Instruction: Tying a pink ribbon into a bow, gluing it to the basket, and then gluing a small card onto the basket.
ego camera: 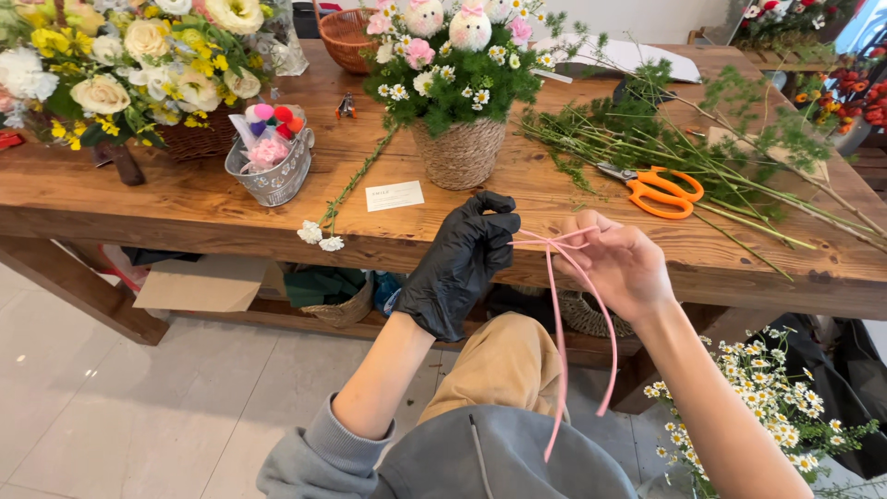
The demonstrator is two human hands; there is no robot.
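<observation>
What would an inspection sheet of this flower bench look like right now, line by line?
Surface: wooden table, worn.
Job's things: pink ribbon pinched between both hands, tails hanging.
Clutter: orange scissors, cut green stems, white card, woven-pot arrangement, wire basket.
Grippers: left hand black-gloved; right hand bare.
Cables: nothing seen.
Surroundings: tiled floor, daisies lower right.

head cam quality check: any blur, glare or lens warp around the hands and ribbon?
Head view: even, soft light, no glare; left hand, gloved black, right hand and pink ribbon are sharp, no motion blur; the table edge bows, so wide-angle warp; under the table is dim; the frame's corners are slightly soft.
</observation>
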